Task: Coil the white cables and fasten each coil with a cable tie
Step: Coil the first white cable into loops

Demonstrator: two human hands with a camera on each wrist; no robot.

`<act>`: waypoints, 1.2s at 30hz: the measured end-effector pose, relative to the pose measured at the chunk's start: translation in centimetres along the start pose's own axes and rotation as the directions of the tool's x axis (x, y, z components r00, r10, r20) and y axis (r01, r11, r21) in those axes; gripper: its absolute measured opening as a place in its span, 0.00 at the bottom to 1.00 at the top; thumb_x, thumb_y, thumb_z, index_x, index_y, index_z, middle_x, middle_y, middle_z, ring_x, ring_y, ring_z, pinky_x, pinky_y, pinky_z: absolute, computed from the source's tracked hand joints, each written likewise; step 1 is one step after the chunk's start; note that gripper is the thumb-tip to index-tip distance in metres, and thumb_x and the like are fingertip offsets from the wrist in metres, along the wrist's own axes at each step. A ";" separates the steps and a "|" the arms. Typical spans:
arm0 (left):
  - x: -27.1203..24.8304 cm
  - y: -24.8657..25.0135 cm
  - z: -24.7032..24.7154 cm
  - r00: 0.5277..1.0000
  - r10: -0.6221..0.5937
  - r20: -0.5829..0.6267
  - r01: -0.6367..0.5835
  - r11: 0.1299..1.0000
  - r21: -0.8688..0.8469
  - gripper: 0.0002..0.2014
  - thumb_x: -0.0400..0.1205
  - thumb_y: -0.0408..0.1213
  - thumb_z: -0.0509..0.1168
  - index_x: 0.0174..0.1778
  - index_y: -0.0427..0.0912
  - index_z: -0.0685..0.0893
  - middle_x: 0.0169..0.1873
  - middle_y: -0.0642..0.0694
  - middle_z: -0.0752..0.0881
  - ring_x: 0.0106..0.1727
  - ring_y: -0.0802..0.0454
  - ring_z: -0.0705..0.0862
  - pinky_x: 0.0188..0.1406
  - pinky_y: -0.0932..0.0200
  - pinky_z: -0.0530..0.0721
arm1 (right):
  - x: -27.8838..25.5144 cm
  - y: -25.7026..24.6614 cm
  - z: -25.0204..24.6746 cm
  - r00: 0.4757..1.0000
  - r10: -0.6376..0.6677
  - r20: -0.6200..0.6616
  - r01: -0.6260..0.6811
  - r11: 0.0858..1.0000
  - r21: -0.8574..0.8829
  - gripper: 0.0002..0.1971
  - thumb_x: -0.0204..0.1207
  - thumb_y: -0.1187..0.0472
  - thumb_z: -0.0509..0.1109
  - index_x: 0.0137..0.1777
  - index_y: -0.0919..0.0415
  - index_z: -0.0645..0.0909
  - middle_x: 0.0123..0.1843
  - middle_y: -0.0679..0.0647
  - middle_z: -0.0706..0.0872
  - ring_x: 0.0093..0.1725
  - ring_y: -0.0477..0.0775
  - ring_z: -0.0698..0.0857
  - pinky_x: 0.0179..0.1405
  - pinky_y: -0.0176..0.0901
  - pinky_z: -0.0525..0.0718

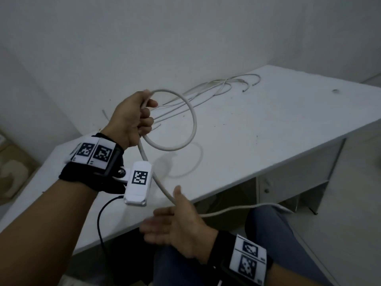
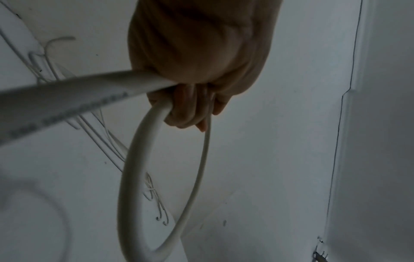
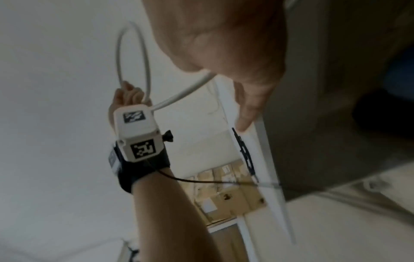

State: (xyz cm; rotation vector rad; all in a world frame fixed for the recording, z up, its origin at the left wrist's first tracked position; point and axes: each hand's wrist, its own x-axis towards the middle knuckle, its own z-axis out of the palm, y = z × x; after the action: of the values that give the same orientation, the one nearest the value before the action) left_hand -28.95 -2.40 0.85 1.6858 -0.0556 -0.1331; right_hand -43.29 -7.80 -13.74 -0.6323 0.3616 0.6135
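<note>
My left hand [image 1: 146, 114] is held above the white table [image 1: 268, 131] and grips a thick white cable [image 1: 192, 120] that is bent into one round loop. In the left wrist view the fingers [image 2: 190, 109] are curled round both crossing parts of the loop [image 2: 132, 177]. From that fist the cable runs down to my right hand [image 1: 165, 211], which lies open and palm up near the table's front edge. The cable lies in the crook of the thumb. The right wrist view shows it passing under the palm [image 3: 224, 53]. Its tail [image 1: 237, 209] trails off to the right.
Several thin white strands [image 1: 206, 93] lie spread on the table behind the loop; I cannot tell ties from thin cables. A small round object [image 1: 336, 91] sits at the far right. A cabinet [image 1: 288, 182] stands under the table, and cardboard [image 1: 12, 168] lies at the left.
</note>
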 end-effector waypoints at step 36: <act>-14.8 -6.3 2.7 0.926 -0.024 0.376 0.024 1.000 0.003 0.17 0.84 0.48 0.57 0.41 0.38 0.83 0.16 0.54 0.58 0.12 0.60 0.54 0.11 0.74 0.53 | -13.5 1.8 -6.6 0.406 -0.864 -0.299 0.899 0.436 -0.039 0.14 0.87 0.51 0.50 0.61 0.49 0.77 0.24 0.47 0.66 0.20 0.44 0.65 0.19 0.39 0.70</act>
State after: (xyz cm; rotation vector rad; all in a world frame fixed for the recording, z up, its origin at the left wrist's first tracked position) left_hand -44.24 -2.60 -4.93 1.6394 -0.3229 -0.4751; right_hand -55.63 -16.53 -12.93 -0.6850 0.2640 -0.5705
